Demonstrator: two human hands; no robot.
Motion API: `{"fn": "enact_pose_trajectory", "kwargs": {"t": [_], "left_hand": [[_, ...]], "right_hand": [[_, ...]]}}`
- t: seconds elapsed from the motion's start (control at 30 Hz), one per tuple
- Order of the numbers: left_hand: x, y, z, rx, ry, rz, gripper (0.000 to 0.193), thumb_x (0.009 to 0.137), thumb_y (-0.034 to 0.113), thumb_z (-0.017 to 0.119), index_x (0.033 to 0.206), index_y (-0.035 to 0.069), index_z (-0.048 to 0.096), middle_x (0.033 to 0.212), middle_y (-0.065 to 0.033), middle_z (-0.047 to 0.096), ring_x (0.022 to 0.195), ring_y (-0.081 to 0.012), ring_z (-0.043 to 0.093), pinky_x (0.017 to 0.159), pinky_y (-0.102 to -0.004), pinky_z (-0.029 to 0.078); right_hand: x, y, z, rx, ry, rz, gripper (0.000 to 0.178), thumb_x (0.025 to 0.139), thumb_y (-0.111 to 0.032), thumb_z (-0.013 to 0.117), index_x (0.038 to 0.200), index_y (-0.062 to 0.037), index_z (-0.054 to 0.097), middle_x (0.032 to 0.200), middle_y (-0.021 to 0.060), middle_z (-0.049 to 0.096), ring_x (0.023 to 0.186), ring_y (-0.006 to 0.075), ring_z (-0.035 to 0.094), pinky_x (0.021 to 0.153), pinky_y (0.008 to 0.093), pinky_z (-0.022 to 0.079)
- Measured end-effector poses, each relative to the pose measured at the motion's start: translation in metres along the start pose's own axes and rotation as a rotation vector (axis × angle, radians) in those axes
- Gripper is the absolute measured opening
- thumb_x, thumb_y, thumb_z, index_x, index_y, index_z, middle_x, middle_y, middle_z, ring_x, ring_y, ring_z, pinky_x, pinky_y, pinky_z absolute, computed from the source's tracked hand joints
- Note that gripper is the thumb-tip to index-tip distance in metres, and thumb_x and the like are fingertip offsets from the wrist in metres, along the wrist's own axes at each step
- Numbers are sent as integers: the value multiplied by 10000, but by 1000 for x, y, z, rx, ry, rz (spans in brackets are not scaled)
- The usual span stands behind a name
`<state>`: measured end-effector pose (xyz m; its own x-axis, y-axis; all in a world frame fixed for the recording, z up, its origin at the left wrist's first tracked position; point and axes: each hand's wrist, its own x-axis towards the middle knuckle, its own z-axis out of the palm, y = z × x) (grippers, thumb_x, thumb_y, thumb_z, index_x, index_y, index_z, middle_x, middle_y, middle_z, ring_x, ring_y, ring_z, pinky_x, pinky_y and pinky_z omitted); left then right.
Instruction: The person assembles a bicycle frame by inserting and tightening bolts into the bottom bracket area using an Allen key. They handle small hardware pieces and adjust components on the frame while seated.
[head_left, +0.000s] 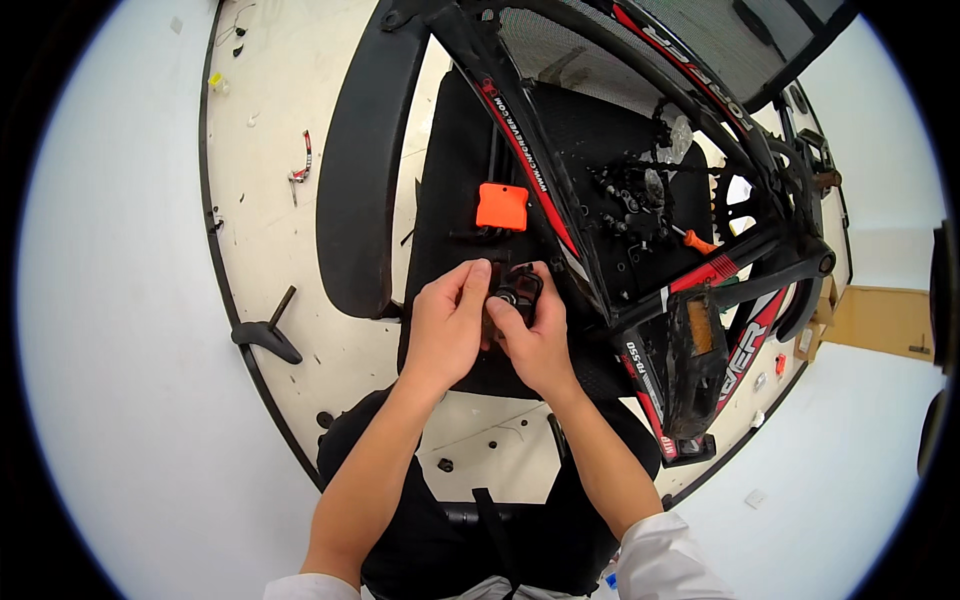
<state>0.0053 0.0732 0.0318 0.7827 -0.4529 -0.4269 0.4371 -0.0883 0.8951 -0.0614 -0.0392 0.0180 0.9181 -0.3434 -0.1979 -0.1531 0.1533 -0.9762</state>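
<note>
Close together over the black mesh chair seat (440, 240), both hands work on one small black bicycle part (518, 288). It has a rounded shape and a ring-like piece; its exact kind is hard to make out. My left hand (450, 325) is closed at its left side, thumb and fingers pinched together. Wrapped round its right side is my right hand (538, 345), the thumb pressed on top. The fingers hide much of the part. Just beyond the hands lies an orange block-shaped case (502, 206) on the seat.
A black and red bicycle frame (540, 170) leans across the seat at the right, its pedal (697, 340) jutting near my right forearm. Behind it lie loose metal parts (635, 195) and an orange-handled tool (697, 241). A bicycle saddle (267, 340) rests on the left floor.
</note>
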Motion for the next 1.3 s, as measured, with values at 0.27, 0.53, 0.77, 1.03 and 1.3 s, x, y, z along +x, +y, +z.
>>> {"fn": "enact_pose_trajectory", "kwargs": {"t": [0.27,0.53,0.77,1.03,1.3], "left_hand": [[2,5,6,-23,50,-76,401,1084,333,413,855,34,551,650,-16,555,487,-96,539,430,-248,451],[5,-3,1,-68,-34,-79,341,1092,366,383,903,116,518,686,29,522,467,-49,460,371,-197,368],[-6,1,-2,66,-1,-100,322,1090,339,395,910,95,503,689,16,499,472,-62,471,387,-208,384],[-25,-10,-17,223,123,76,362,1090,347,392,958,31,510,624,-86,535,499,-173,558,494,-331,444],[-32,-19,7,348,170,319,328,1073,308,442,950,7,489,705,-166,527,609,-282,535,600,-369,436]], "right_hand": [[1,-12,4,-147,24,-65,298,942,-170,687,1107,15,522,719,48,658,550,82,592,495,234,449],[-2,4,3,-169,35,-141,280,941,-153,680,1097,13,517,797,47,654,649,71,584,573,232,463],[6,5,-11,-122,-131,100,247,943,-168,671,1059,-7,524,790,27,623,702,62,543,624,247,457],[-8,10,-9,-738,147,-546,433,963,-206,620,1273,81,525,1040,187,663,883,252,668,800,339,524],[-4,-1,31,-357,403,-62,534,1034,-406,437,907,78,625,772,168,649,724,205,588,690,380,458]]}}
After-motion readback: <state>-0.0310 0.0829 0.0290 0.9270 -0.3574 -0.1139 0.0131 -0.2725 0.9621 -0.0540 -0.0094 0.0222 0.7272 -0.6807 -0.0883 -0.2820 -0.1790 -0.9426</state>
